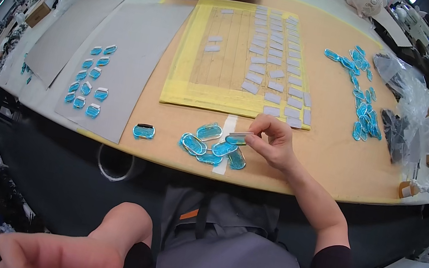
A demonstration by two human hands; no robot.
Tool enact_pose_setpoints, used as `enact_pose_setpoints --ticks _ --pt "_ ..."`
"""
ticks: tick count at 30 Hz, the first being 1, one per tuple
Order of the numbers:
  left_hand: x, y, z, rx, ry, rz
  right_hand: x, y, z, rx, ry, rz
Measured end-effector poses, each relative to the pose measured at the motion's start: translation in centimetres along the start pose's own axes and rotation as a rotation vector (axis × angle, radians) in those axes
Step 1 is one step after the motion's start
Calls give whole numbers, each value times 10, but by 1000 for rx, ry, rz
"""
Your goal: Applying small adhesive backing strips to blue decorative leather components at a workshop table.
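Blue oval piece [236, 139] is gripped at its right end between the thumb and index finger of the right hand [274, 143], just above the right part of a small pile of similar pieces [193, 144] near the counter's [328, 164] near edge. Whether the left hand [63, 256] is open or closed I cannot tell; it is low at the near left, short of the counter, its fingers partly cut off by the view. One blue piece with a dark top edge [144, 132] lies alone left of the pile. Farther left, more blue pieces with pale strips [101, 93] sit in loose rows on a grey sheet [138, 47]. Beyond the right hand, small grey tags [273, 98] mostly fill the right side of a yellow-edged board [178, 79]; a long heap of blue pieces [363, 110] lies at the far right, beside clear plastic bags [412, 90].
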State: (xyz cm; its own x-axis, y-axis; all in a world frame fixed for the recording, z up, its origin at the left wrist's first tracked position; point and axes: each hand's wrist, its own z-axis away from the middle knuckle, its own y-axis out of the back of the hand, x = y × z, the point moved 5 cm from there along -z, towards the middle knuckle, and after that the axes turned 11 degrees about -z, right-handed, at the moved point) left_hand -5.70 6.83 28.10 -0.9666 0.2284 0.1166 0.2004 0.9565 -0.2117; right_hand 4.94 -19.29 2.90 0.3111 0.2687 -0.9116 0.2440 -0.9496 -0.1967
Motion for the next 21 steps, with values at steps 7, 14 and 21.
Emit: enact_pose_setpoints --ticks 7,14,21 --pt "-73 4 80 -59 417 -200 -4 0 0 12 35 -9" --pt "-41 3 36 67 200 -154 1 1 -7 -26 -18 9" --pt "-43 3 15 -153 -15 -471 1 6 -7 -18 4 3"
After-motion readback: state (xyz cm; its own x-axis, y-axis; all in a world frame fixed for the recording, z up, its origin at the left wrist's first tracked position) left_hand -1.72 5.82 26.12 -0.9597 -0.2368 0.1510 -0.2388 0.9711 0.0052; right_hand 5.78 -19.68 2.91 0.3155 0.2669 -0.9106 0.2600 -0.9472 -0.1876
